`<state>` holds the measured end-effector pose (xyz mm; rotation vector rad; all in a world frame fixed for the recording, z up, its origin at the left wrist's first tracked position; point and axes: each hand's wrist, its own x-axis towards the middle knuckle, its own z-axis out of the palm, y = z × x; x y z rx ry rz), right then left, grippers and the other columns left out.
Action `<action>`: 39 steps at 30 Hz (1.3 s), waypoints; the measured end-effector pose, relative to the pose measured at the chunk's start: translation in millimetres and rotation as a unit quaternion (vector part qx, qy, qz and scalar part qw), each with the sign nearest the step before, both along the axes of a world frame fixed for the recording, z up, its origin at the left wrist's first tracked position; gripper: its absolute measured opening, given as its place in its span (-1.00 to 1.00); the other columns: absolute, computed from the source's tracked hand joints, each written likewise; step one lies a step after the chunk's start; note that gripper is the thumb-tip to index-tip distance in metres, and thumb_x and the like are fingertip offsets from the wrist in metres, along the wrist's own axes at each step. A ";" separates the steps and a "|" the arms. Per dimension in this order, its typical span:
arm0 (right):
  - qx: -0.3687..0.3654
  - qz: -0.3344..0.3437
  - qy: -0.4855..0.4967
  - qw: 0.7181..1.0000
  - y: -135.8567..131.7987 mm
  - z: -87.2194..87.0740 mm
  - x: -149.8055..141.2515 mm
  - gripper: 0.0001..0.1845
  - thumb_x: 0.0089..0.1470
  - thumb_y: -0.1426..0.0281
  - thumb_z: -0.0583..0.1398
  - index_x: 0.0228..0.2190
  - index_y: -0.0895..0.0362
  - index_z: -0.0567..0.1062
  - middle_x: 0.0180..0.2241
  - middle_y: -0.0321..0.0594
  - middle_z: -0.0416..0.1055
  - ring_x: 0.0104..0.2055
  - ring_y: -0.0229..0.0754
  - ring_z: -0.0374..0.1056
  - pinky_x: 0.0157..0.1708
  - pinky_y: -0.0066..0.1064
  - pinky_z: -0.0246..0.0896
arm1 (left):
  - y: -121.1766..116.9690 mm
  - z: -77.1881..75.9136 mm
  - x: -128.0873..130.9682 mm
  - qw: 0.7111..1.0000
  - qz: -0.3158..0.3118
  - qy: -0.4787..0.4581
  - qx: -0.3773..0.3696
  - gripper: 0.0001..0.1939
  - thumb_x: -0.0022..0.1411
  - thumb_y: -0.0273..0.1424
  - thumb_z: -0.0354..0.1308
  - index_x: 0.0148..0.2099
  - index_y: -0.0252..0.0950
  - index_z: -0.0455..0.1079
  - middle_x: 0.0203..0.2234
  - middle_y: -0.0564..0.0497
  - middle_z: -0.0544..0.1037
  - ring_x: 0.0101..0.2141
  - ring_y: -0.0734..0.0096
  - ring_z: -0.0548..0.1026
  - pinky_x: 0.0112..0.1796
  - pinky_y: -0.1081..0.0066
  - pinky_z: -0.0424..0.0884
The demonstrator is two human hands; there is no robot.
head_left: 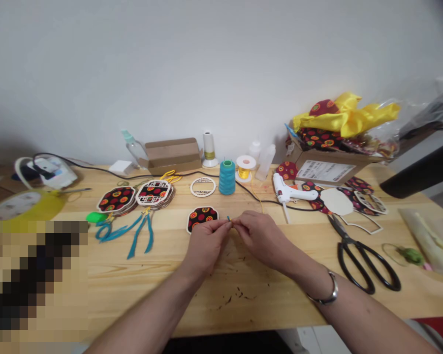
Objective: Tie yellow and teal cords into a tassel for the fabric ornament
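Observation:
My left hand [205, 243] and my right hand [263, 239] meet over the middle of the table, thumbs and fingertips pinched together. A tiny teal bit [229, 218] shows between the fingertips, too small to name. Just behind my left hand lies a patterned fabric piece with a pale, scalloped rim [203, 216], partly covered by that hand. Beyond it are a round pale lattice frame [203, 187] and a teal thread spool [227, 178]. A spool of yellow cord [244, 169] stands right of the teal one, its loose end trailing towards my right hand.
Large black-handled scissors [367, 263] and a white glue gun [290, 191] lie to the right. Behind them stands a cardboard box [327, 167] full of fabric. At left are stacked lattice ornaments [155, 193] with teal ribbons [142, 233]. A black cable [92, 166] crosses the back.

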<state>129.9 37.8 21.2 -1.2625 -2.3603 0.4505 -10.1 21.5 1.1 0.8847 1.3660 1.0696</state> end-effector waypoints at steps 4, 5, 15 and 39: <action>0.007 0.005 -0.018 1.000 -1.1 -0.9 -0.4 -0.79 0.07 0.56 0.04 -0.49 0.21 0.45 -0.48 -0.18 0.41 -0.43 -0.26 0.29 -0.43 -0.46 0.10 | 0.3 -0.3 -0.6 1.000 0.001 0.027 0.005 -0.77 -0.09 -0.25 0.26 -0.38 -0.29 0.57 -0.60 0.07 0.52 -0.54 0.47 0.35 -0.48 0.50 0.21; 0.010 0.007 -0.023 1.000 -1.2 -1.6 -0.5 -0.79 0.08 0.56 0.04 -0.48 0.21 0.44 -0.48 -0.17 0.41 -0.43 -0.25 0.28 -0.43 -0.46 0.10 | 0.3 -0.4 -0.7 1.000 0.002 0.031 0.004 -0.76 -0.09 -0.25 0.26 -0.38 -0.29 0.57 -0.61 0.07 0.52 -0.54 0.47 0.34 -0.48 0.50 0.21; 0.005 0.012 -0.006 1.000 -2.4 -2.6 -2.0 -0.79 0.10 0.54 0.02 -0.41 0.21 0.46 -0.45 -0.15 0.41 -0.41 -0.24 0.29 -0.41 -0.45 0.11 | 1.4 -2.8 -0.9 0.999 0.028 -0.033 -0.003 -0.79 -0.13 -0.26 0.28 -0.45 -0.31 0.54 -0.66 0.11 0.46 -0.57 0.51 0.32 -0.49 0.51 0.20; -0.211 -0.353 -0.335 0.848 -71.9 10.7 175.6 -0.72 0.02 0.38 0.06 -0.24 0.25 0.43 -0.30 0.09 0.46 -0.25 0.05 0.41 -0.32 -0.27 0.25 | 2.6 13.4 -1.6 0.997 0.072 -0.019 0.016 -0.70 -0.11 -0.27 0.24 -0.33 -0.38 0.55 -0.78 0.20 0.18 -0.72 0.69 -0.02 -0.68 0.51 -0.18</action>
